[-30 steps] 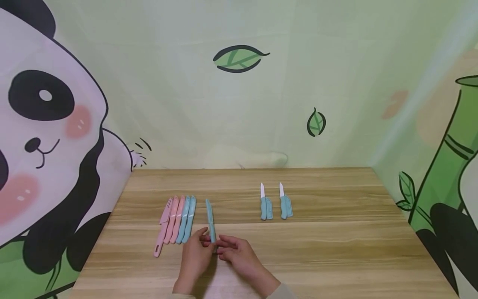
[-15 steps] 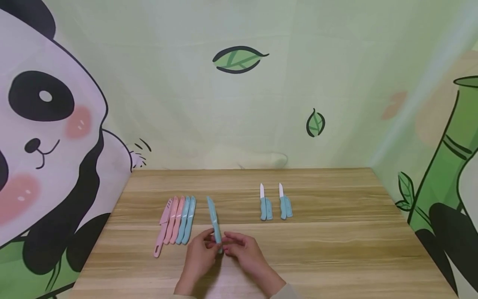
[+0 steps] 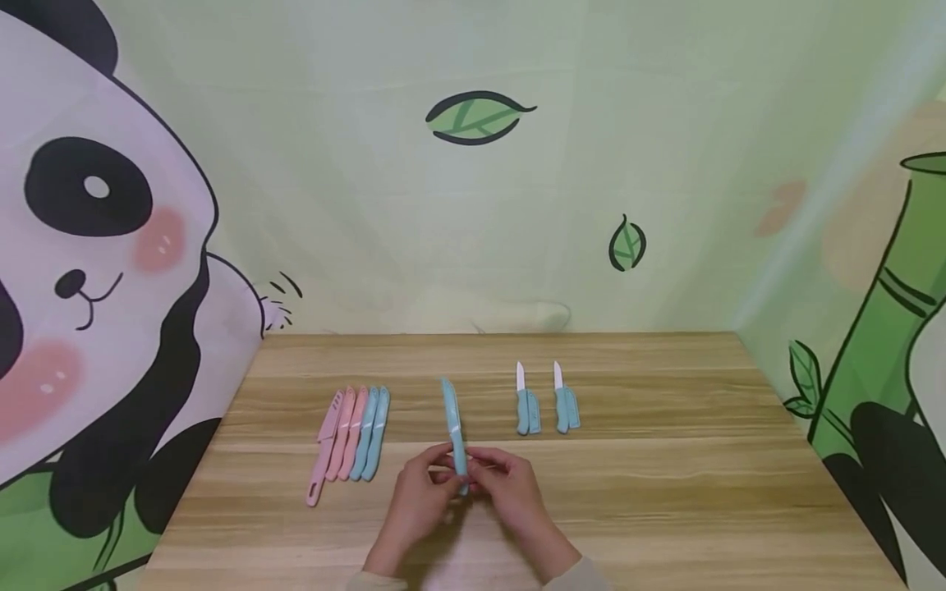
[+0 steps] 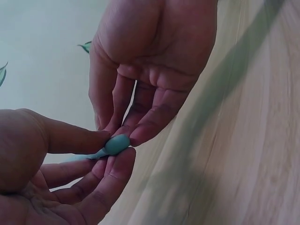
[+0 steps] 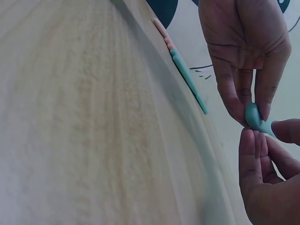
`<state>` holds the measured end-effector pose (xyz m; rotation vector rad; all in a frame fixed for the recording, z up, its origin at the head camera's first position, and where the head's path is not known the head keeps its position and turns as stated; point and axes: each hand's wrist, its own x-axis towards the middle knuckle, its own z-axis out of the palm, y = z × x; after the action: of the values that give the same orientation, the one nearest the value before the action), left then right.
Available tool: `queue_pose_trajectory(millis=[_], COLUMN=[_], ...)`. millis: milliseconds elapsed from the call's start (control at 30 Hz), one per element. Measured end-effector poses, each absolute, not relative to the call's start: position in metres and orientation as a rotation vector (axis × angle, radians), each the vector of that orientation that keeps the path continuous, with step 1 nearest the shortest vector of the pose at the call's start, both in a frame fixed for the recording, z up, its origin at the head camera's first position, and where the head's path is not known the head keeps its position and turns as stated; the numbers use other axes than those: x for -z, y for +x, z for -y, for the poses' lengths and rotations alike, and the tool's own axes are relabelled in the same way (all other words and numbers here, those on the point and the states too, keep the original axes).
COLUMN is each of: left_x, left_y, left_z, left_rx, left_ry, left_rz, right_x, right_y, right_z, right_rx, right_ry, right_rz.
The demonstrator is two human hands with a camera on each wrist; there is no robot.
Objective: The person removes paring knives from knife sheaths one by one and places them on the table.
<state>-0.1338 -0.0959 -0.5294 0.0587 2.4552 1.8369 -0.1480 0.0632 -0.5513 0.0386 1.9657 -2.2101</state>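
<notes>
A light-blue sheathed knife (image 3: 452, 410) stands tilted up over the middle of the table, its sheathed tip pointing away from me. My left hand (image 3: 421, 492) pinches its handle low down between thumb and fingers. On the other side, my right hand (image 3: 510, 488) pinches the same handle near its end. Close up in the left wrist view, the rounded handle end (image 4: 117, 144) sits between the fingertips of both hands. The right wrist view also shows the handle end (image 5: 253, 115) there, while the sheathed part runs out of sight.
To the left lies a row of sheathed knives: a longer pink knife (image 3: 323, 447), more pink knives (image 3: 350, 431) and blue knives (image 3: 371, 435). At the right, two small blue-handled knives (image 3: 523, 410) with white blades lie bare, each with a blue sheath (image 3: 534, 413) beside it.
Both hands have moved to the right with the blue knife, away from the row. The right hand's fingers have closed in on the handle. The other knives lie as before.
</notes>
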Motion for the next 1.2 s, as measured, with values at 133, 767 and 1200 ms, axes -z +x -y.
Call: queue_pose_trajectory(millis=[133,767,1200], left_x=[0.527,0.523,0.524], left_y=[-0.135,-0.132,-0.132], left_z=[0.088,0.064,0.059], left_rx=[-1.835,-1.837,-1.83], left_ry=[0.11,0.204,0.231], left_rz=[-2.458,-2.368,-2.342], right_x=[0.55,0.544,0.544], right_y=[-0.15,-0.145,-0.145], right_z=[-0.069,-0.095,-0.099], right_rx=[2.219,2.223,2.239], right_ry=[0.089,0.217,0.245], right_rz=[-2.01,-2.074,-2.055])
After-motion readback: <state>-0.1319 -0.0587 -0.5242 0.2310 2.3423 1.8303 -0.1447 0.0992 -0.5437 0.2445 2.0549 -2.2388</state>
